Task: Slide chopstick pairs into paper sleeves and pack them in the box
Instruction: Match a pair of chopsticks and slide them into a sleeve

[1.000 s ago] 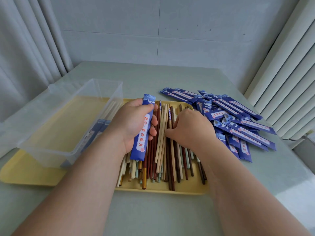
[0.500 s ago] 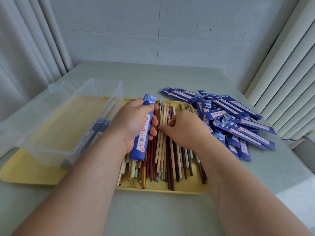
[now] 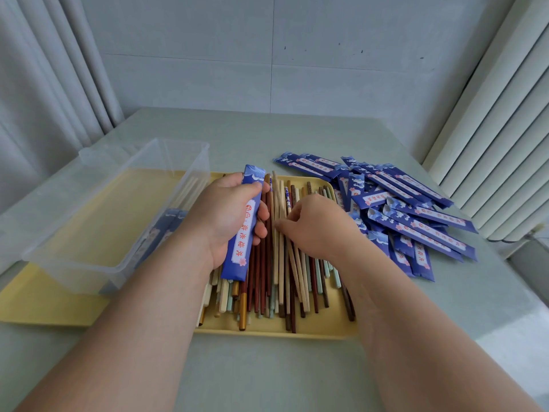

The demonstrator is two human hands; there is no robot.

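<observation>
My left hand [image 3: 225, 215] grips a blue paper sleeve [image 3: 242, 233] upright over the yellow tray [image 3: 276, 330]. Loose chopsticks [image 3: 267, 281] in brown, red, beige, mint and gold lie in a heap on that tray. My right hand [image 3: 315, 224] lies on the heap with curled fingers, its fingertips pinching pale beige chopsticks [image 3: 294, 263]. A clear plastic box [image 3: 118, 203] stands on the tray's left part, with a few sleeved pairs [image 3: 160, 230] inside.
A pile of blue paper sleeves [image 3: 401, 212] spreads over the grey-green table [image 3: 267, 376] to the right of the tray. Curtains hang at the left, vertical blinds at the right, and a tiled wall stands behind the table.
My right hand has shifted left across the heap and its fingers have closed on pale chopsticks. My left hand keeps the sleeve in the same place.
</observation>
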